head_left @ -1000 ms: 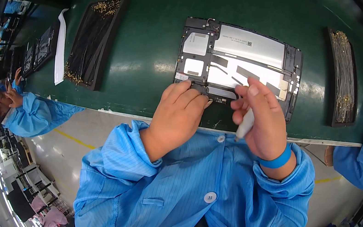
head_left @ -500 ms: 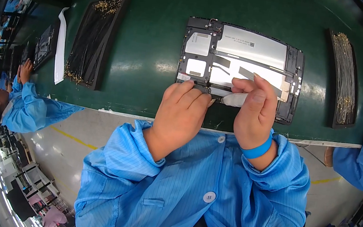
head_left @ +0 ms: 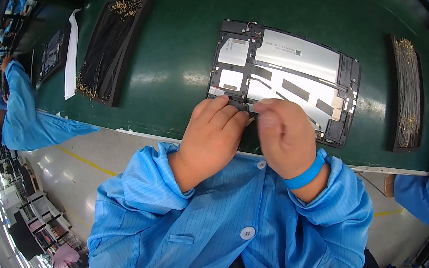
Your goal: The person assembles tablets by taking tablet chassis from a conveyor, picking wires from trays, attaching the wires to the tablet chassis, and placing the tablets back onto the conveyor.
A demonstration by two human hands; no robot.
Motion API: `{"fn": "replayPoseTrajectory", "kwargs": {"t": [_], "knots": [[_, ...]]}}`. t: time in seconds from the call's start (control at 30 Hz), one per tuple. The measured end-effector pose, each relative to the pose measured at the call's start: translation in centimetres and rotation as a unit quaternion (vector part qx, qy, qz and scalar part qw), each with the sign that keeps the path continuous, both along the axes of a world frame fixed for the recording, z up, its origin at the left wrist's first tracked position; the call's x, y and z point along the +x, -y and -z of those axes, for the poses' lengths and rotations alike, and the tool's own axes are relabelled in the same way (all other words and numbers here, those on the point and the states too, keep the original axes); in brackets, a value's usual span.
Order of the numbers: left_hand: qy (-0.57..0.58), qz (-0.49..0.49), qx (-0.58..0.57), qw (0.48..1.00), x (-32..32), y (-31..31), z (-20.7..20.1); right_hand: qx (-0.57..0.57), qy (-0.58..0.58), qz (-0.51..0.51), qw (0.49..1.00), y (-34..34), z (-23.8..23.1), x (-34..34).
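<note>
Two black trays of gold-tipped cables (head_left: 107, 47) (head_left: 408, 92) flank a green mat (head_left: 179, 30), white strip (head_left: 72, 53) at left

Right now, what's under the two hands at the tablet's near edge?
Both the left hand and right hand cover the near edge of the opened tablet, on the green mat. Whatever sits beneath the fingers is hidden.

**Setting: electronics assembly line**

Green work mat (head_left: 177, 46) with an opened tablet chassis (head_left: 285, 78), black trays of gold-tipped cables (head_left: 108, 48) either side. Workers in blue antistatic smocks (head_left: 30, 119) alongside; wearer has a blue wrist strap (head_left: 305, 174).
</note>
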State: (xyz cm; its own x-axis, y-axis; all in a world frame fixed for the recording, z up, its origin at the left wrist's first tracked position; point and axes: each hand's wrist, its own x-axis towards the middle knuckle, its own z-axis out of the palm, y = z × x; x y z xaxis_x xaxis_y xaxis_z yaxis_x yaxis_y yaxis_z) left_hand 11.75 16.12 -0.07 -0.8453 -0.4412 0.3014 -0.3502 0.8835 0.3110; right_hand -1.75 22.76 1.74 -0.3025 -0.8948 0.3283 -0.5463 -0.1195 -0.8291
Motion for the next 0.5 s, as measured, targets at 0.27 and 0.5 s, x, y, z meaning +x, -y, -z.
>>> {"fn": "replayPoseTrajectory", "kwargs": {"t": [0.27,0.5], "knots": [[0.036,-0.001,-0.017,0.999,0.1,-0.3,0.0,0.064,-0.041,-0.069,0.995,0.9,0.3,0.4],[-0.006,-0.202,0.533,0.822,2.3,-3.2,-2.4,0.121,0.411,0.126,0.895,1.2,0.5,-1.2]]}}
